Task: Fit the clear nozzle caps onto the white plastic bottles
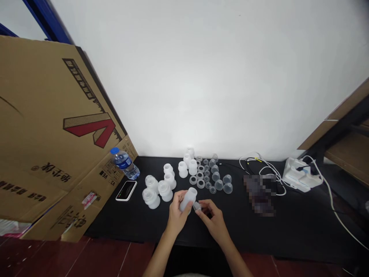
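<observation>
My left hand [178, 211] is wrapped round a small white plastic bottle [188, 198], tilted with its open neck up and to the right. Just right of that bottle, my right hand [212, 219] pinches a small translucent piece [197, 206], perhaps a bottle nipple. Beyond the hands lie several pale rings [201, 183], a column of small clear nipple-like pieces [212, 189] and several clear dome caps [227, 187]. Several open white bottles [182, 169] stand behind them. To the left are more white bottles with clear domes on top [151, 197].
A water bottle [124, 163] with a blue cap and a phone [126, 191] are at the left of the black table [230, 234]. Large cardboard [52, 134] leans beside them. On the right lie a white device [301, 175], cables [281, 179] and a blurred-out object [261, 194].
</observation>
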`<state>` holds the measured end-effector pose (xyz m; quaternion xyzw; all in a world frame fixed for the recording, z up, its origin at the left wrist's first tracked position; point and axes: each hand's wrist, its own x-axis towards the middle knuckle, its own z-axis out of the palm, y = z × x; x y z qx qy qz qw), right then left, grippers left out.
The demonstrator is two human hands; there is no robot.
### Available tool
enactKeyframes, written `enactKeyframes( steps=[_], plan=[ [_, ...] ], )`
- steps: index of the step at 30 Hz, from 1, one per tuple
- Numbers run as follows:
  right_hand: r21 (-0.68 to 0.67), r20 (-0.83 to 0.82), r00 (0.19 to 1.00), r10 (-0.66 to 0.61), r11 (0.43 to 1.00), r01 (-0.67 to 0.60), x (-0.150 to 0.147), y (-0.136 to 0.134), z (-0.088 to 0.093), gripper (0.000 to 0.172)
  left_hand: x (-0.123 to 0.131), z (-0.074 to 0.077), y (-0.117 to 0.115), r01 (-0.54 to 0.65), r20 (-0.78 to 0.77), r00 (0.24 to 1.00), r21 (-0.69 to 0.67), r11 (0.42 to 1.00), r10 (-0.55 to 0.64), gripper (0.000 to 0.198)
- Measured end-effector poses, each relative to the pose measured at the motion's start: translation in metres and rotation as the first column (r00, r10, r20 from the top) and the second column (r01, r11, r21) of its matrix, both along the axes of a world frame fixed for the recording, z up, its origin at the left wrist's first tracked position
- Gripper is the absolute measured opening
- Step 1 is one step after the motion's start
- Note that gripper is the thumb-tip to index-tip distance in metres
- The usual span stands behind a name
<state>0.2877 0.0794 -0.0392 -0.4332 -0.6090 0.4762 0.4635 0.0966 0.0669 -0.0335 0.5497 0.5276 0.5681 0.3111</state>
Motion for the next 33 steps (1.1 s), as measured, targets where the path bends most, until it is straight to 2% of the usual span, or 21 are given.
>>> enactKeyframes(
  steps=[3, 7, 10, 15, 17, 19, 23, 25, 28, 33],
  plan=[
    [-0.008, -0.017, 1.000, -0.017, 1.000, 0.016, -0.001, -0.001, 0.001, 0.035, -0.003, 0.007, 0.001, -0.008, -0.062, 0.998, 0.018, 1.000, 0.009, 0.034],
    [-0.080, -0.192, 0.970, -0.149, 0.987, 0.136, 0.000, 0.005, -0.004, 0.041, -0.004, 0.015, 0.003, -0.032, -0.193, 0.980, 0.081, 0.996, 0.047, 0.029],
    [-0.133, -0.304, 0.930, -0.209, 0.976, 0.175, 0.001, 0.010, -0.005, 0.046, -0.004, 0.013, 0.003, -0.040, -0.214, 0.975, 0.088, 0.995, 0.058, 0.030],
    [-0.153, -0.352, 0.908, -0.227, 0.971, 0.184, 0.003, 0.012, 0.000, 0.043, -0.003, -0.003, 0.004, -0.005, 0.020, 1.000, -0.042, 0.999, 0.006, 0.035],
    [-0.162, -0.358, 0.901, -0.245, 0.967, 0.198, 0.004, 0.012, 0.001, 0.042, -0.003, -0.005, 0.005, 0.029, 0.077, 0.997, -0.077, 0.997, -0.023, 0.036],
    [-0.174, -0.367, 0.890, -0.270, 0.960, 0.219, 0.005, 0.012, 0.000, 0.041, -0.003, -0.001, 0.007, 0.038, 0.061, 0.998, -0.083, 0.996, -0.033, 0.039],
    [-0.208, -0.375, 0.867, -0.328, 0.941, 0.266, 0.008, 0.013, -0.002, 0.046, -0.005, 0.010, 0.009, 0.014, -0.058, 0.998, 0.007, 1.000, -0.014, 0.037],
    [-0.216, -0.366, 0.864, -0.346, 0.934, 0.283, 0.008, 0.013, -0.003, 0.047, -0.005, 0.013, 0.009, -0.008, -0.056, 0.998, 0.021, 1.000, 0.009, 0.037],
    [-0.210, -0.342, 0.872, -0.349, 0.933, 0.291, 0.009, 0.013, -0.004, 0.038, -0.002, 0.011, 0.011, -0.068, 0.069, 0.995, -0.019, 0.998, 0.069, 0.045],
    [-0.221, -0.344, 0.880, -0.328, 0.939, 0.263, 0.008, 0.012, -0.006, 0.039, 0.000, 0.010, 0.014, -0.076, 0.269, 0.959, -0.043, 0.996, 0.085, 0.056]
  ],
)
